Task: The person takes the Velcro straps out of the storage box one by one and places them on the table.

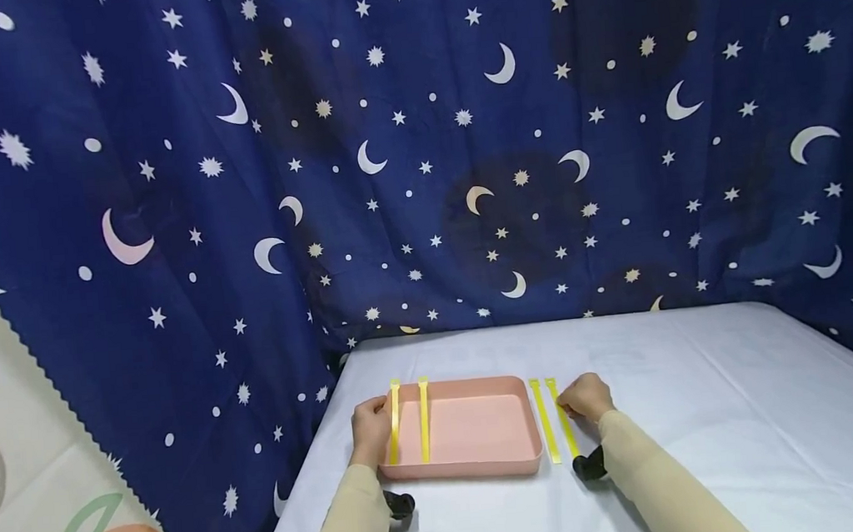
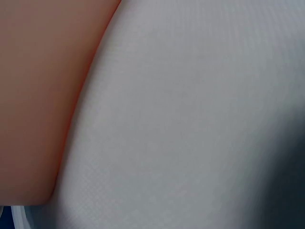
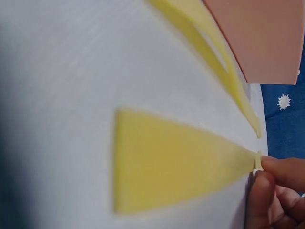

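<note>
A shallow pink tray (image 1: 484,430) sits on the white-covered table, its side wall (image 2: 38,95) filling the left of the left wrist view. My left hand (image 1: 370,431) holds the tray's left rim, fingers curled at its far left corner. Two yellow straps (image 1: 424,421) lie front to back across the tray's left part, one beside that hand. To the right of the tray are two more yellow straps. My right hand (image 1: 589,395) pinches the outer strap (image 3: 176,162) between thumb and finger near its far end. The inner strap (image 1: 546,424) lies between it and the tray.
Black wrist devices (image 1: 398,504) show under both forearms. A white cloth (image 1: 710,427) covers the table, with a wide stretch to the right of my right hand. Behind the table hangs a dark blue curtain (image 1: 473,279) with moons and stars.
</note>
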Action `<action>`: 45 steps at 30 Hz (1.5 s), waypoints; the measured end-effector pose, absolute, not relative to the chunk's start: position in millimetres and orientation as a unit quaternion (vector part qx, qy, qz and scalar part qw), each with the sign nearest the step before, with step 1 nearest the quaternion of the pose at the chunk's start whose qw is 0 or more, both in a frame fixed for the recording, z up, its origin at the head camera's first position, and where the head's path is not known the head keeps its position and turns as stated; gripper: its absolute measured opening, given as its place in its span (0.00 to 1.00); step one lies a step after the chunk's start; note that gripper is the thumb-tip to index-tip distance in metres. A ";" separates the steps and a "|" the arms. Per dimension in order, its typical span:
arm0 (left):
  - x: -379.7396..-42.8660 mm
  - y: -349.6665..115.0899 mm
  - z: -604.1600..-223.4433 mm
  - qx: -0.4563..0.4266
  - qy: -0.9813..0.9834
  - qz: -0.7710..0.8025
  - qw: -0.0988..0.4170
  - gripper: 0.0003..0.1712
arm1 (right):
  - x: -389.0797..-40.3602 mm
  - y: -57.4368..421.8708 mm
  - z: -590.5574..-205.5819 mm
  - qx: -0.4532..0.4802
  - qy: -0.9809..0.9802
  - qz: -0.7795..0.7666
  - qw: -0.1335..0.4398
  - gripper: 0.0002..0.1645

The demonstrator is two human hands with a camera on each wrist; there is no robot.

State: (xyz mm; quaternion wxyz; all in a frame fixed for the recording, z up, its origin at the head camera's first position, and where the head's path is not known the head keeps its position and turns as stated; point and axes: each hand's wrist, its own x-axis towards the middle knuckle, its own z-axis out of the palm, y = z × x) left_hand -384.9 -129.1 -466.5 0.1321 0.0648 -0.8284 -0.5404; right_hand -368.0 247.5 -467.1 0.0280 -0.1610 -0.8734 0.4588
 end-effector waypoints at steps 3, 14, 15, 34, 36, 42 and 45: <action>-384.1 -129.9 -468.6 0.066 -0.829 -0.541 0.125 0.19 | -367.4 249.1 -468.2 -0.162 -0.868 0.469 0.013 0.08; -389.2 -124.8 -460.4 0.071 -0.827 -0.542 0.131 0.20 | -369.3 258.3 -447.3 -0.132 -0.868 0.479 0.024 0.12; -389.4 -124.0 -459.9 0.071 -0.826 -0.544 0.129 0.20 | -369.0 259.0 -445.4 -0.133 -0.869 0.475 0.026 0.12; -387.9 -128.0 -474.0 0.078 -0.831 -0.532 0.141 0.19 | -374.8 228.1 -423.6 -0.086 -0.819 0.565 0.048 0.13; -388.3 -127.6 -474.1 0.083 -0.830 -0.534 0.137 0.18 | -376.9 222.3 -421.2 -0.085 -0.817 0.568 0.046 0.13; -390.9 -127.8 -467.8 0.078 -0.827 -0.541 0.130 0.20 | -383.1 204.1 -408.7 -0.070 -0.814 0.575 0.047 0.14; -392.0 -129.6 -466.3 0.078 -0.829 -0.539 0.130 0.19 | -385.0 194.7 -403.5 -0.060 -0.806 0.588 0.045 0.13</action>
